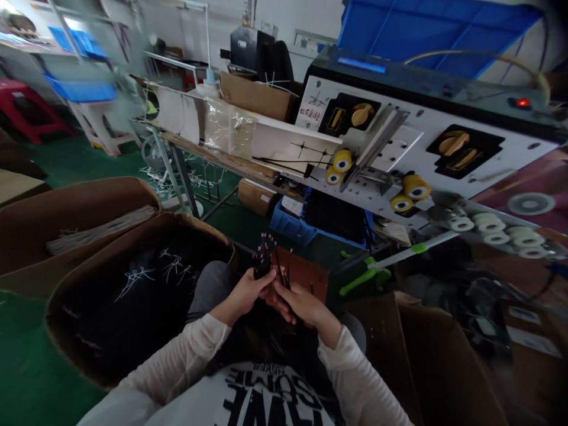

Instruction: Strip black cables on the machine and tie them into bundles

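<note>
A bunch of black wires with pinkish stripped ends stands upright in my left hand, the thumb pressed across it. Close beside it, my right hand has its thumb and fingers closed around a few separate black wires. The two hands meet in front of my lap, fingers nearly touching. Below them lies a reddish-brown surface. The lower ends of the wires are hidden by my hands.
A wire-processing machine with yellow rollers stands ahead on the right. At my left sits a box of black wire bundles tied with white ties. Another box holds white wires. Blue crates are under the bench. An open carton is at my right.
</note>
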Demonstrator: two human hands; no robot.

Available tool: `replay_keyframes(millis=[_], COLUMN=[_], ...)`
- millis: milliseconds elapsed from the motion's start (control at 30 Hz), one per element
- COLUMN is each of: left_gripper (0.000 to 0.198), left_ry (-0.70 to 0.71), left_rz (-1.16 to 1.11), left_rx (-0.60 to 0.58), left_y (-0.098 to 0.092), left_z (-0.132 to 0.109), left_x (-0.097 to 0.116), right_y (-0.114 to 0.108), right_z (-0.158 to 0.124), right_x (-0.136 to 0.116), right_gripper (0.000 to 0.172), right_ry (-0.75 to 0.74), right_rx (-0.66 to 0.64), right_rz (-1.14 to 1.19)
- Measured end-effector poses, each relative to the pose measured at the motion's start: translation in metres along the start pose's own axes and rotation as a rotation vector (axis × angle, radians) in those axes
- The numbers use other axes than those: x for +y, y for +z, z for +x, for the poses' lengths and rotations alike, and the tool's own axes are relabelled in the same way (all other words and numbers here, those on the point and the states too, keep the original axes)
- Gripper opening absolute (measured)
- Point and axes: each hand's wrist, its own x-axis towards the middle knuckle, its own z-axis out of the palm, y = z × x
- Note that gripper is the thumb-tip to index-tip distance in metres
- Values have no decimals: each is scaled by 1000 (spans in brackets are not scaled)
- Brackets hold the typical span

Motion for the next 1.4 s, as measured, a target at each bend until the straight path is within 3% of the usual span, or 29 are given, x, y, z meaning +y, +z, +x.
replay_keyframes(millis=[133,267,433,500,700,833,1033,1133,1300,1400], left_gripper=[35,34,27,27,31,38,40,39,37,36], left_ry=[11,30,92,101,70,98,142,124,74,82], left_rz=[58,74,-43,-49,-173,-84,10,-27,-104,-79], left_rx=[-27,2,108,138,76,65,101,90,64,31], left_y=[-5,-6,-9,-8,5,12,8,6,5,6], left_z=[2,3,6,7,1,-6,-15,-18,-21,-20], left_x=[4,4,1,0,-4,-9,-11,-9,-8,-9], right_y=[2,-1,-16,-21,-21,-11,10,12,4,3], right_z=[5,4,-8,-11,4,25,36,34,23,20], right_x=[7,4,-10,-14,-27,-39,-52,-51,-51,-50], right_gripper=[50,53,53,52,51,57,50,42,35,35], right_ry=[15,1,-294,-368,-367,-384,-447,-481,-606,-587], right_rx=[-97,-64,325,401,329,322,238,191,340,352], right_rz=[37,3,-227,-247,-323,-314,-339,-239,-15,77])
